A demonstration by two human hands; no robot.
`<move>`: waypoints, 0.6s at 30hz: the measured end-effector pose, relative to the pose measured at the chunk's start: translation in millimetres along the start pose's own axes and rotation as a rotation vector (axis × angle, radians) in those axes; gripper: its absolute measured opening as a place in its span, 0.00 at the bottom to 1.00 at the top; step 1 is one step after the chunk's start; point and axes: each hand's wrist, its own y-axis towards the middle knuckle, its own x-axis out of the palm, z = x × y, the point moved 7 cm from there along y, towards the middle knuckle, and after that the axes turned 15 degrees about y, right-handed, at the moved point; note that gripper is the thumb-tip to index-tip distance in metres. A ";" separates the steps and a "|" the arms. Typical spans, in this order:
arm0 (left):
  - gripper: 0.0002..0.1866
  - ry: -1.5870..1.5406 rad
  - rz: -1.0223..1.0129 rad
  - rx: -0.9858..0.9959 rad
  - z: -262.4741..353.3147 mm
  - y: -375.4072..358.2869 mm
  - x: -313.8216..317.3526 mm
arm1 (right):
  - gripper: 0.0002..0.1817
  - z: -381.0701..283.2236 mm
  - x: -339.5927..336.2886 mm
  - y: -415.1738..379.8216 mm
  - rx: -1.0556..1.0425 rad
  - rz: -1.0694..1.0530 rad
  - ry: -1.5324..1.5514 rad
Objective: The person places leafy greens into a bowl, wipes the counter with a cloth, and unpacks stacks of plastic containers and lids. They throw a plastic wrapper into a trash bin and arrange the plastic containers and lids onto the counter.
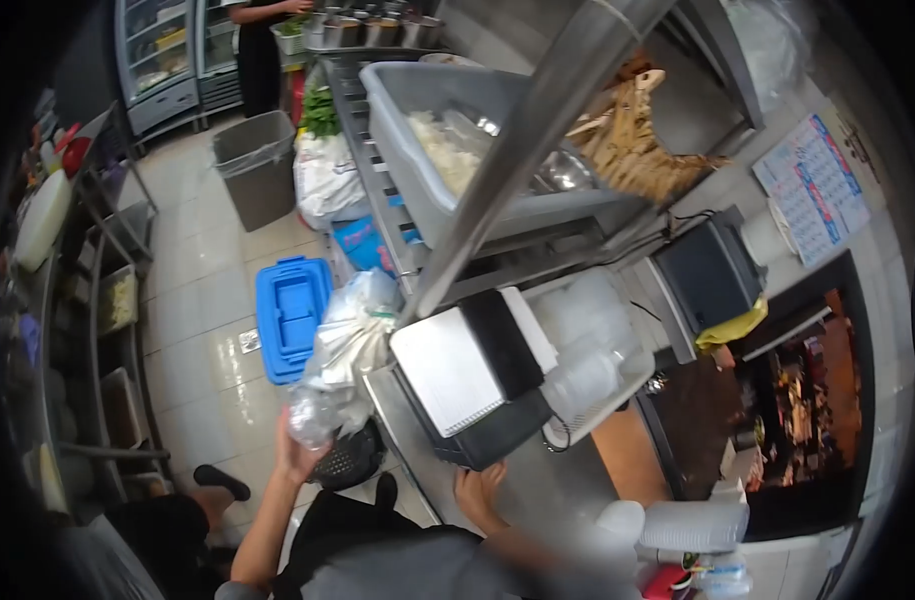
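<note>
My left hand is raised over the floor beside the counter, its fingers around a clear, shiny plastic item whose exact kind I cannot make out. Just beyond it hangs a bunch of white and clear plastic bags. My right hand is at the front edge of a black box-shaped machine, fingers bent and slightly apart, touching its corner. On top of that machine lies a spiral-bound notebook with a white page, beside a black flap.
A white basket of clear plastic containers stands beside the machine. A slanting metal post rises ahead, near a large grey tub. On the floor are a blue lid, a bin and a black basket. Another person's leg is at left.
</note>
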 end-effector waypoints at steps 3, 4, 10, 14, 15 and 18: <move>0.30 -0.064 0.011 0.005 17.4 4.4 -25.5 | 0.18 -11.0 -14.1 3.9 0.068 0.097 0.022; 0.30 -0.078 0.072 0.022 30.8 -0.8 -47.7 | 0.17 1.3 -5.7 -2.1 0.113 0.153 0.128; 0.34 -0.140 0.079 -0.009 77.4 52.9 -209.4 | 0.24 3.5 32.3 -30.6 0.763 0.026 0.032; 0.32 -0.106 0.166 -0.037 178.5 204.1 -286.6 | 0.27 -61.4 40.1 -22.3 0.733 -0.302 -0.520; 0.32 -0.053 0.090 0.064 227.8 250.6 -279.1 | 0.26 -58.8 44.3 -14.9 0.770 -0.266 -0.474; 0.42 0.022 0.045 0.311 399.0 366.3 -230.1 | 0.24 -40.5 49.4 -35.0 0.837 -0.243 -0.434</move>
